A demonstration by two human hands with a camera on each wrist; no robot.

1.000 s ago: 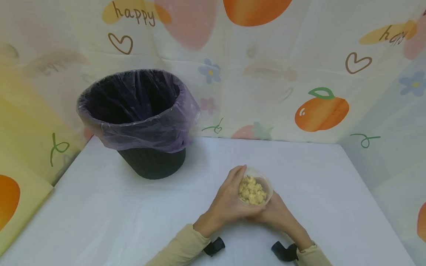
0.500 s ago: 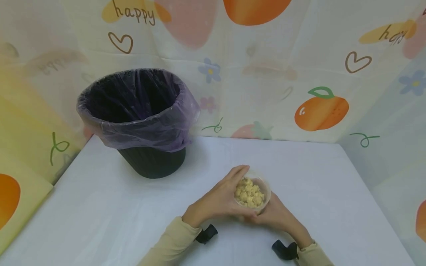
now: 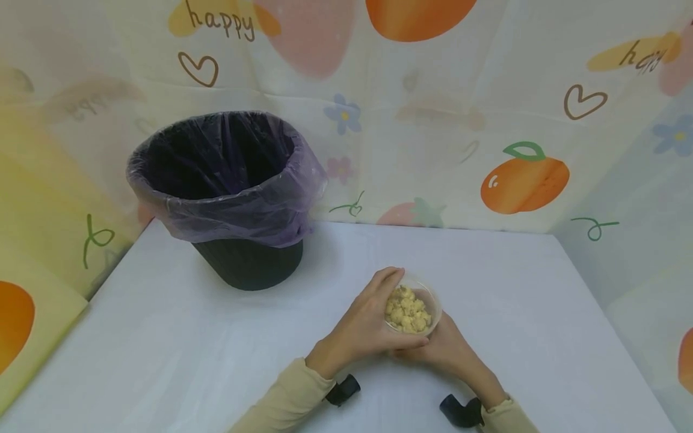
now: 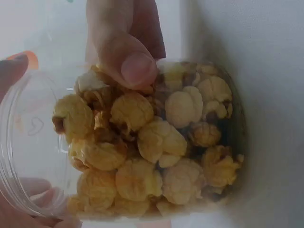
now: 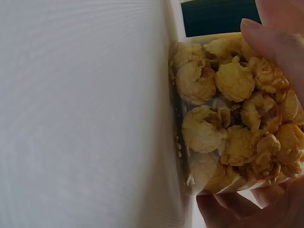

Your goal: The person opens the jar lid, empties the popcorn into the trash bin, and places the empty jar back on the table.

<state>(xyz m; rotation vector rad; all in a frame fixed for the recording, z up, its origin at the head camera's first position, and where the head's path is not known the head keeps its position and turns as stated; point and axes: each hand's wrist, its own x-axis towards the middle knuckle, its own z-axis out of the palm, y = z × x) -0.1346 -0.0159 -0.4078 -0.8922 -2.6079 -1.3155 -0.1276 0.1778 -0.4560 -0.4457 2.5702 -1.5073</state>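
A clear plastic jar (image 3: 437, 311) of caramel-coloured popcorn (image 3: 407, 310) is between my two hands, its round mouth uncovered and facing up toward the head camera. My left hand (image 3: 368, 322) grips the upper part near the rim, thumb in front and fingers curved round the far side. Lower down, my right hand (image 3: 449, 349) holds the jar from the right, partly hidden behind it. Popcorn pieces (image 4: 156, 142) show through the wall in the left wrist view, with a thumb (image 4: 137, 69) pressed on the side. The jar's base is close to the white tabletop in the right wrist view.
A dark bin (image 3: 249, 264) lined with a purple plastic bag (image 3: 238, 219) stands at the back left of the white table (image 3: 487, 270). Behind it hangs a printed fabric backdrop (image 3: 433, 150). Black wrist mounts (image 3: 343, 390) sit below both hands.
The jar and left hand shifted slightly left and toward me, then partly back. Both hands have kept hold of the jar throughout; the bin has not moved.
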